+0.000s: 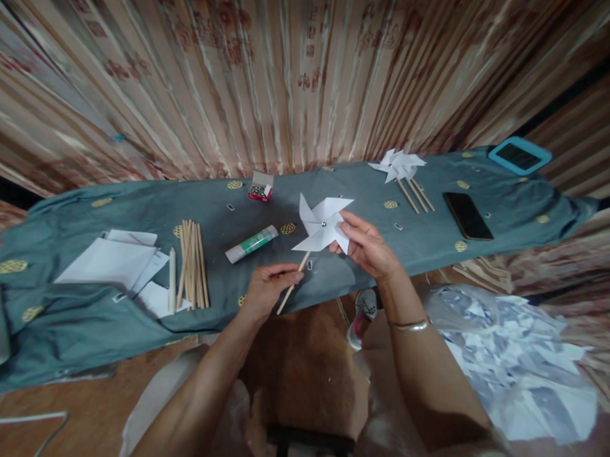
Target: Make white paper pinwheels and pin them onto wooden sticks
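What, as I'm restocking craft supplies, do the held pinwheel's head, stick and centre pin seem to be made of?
Pinwheel head: probably thin, matte paper, judging by its plain white surface and crisp, folded edges. Stick: likely unpainted wood, from its pale tan, dull look, though no grain shows. Centre pin: seemingly polished metal, given its silvery glint; too small to say which.

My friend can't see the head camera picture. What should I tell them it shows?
The left hand holds the stick of a white paper pinwheel, while the right hand pinches a blade. Wooden sticks, paper, a tube, a box, more pinwheels and a phone are on green cloth.
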